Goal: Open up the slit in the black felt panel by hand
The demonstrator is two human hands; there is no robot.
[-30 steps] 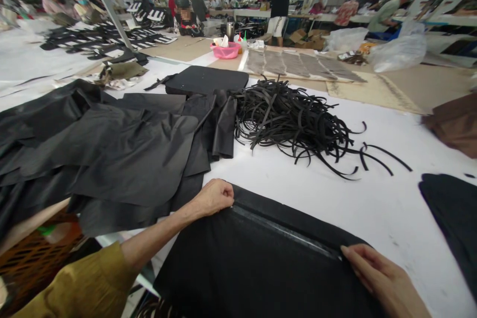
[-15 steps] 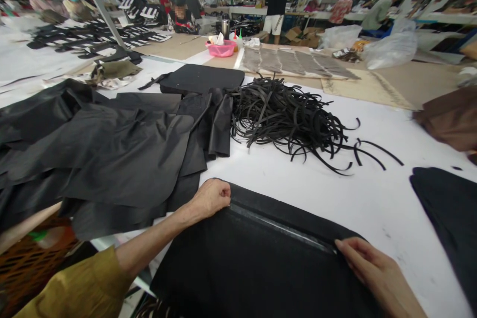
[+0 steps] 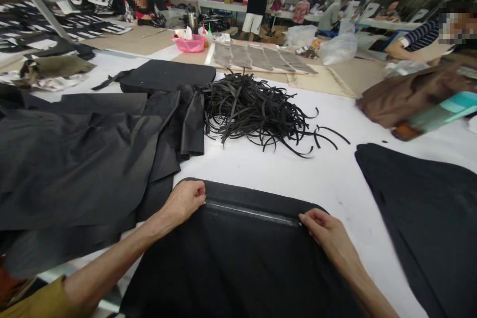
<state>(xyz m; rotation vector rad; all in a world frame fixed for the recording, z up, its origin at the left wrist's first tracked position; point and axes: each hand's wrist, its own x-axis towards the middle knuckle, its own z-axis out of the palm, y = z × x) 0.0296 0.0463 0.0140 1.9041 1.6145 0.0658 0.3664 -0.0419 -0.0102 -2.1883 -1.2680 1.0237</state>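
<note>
The black panel (image 3: 238, 258) lies at the near side of the table (image 3: 283, 169), its lower part drooping over the edge toward the person. Its far edge, the long axis, runs left to right, dipping slightly rightward, with a pale seam line (image 3: 253, 211) just inside it. The left hand (image 3: 184, 201) is a closed grip on that edge's left corner; the right hand (image 3: 328, 231), fingers curled shut, pinches the right end. The edge looks folded over along its whole length, though not fixed down. Farther off lie black fabric sheets (image 3: 74, 159) and a heap of black strips (image 3: 253, 109)
</note>
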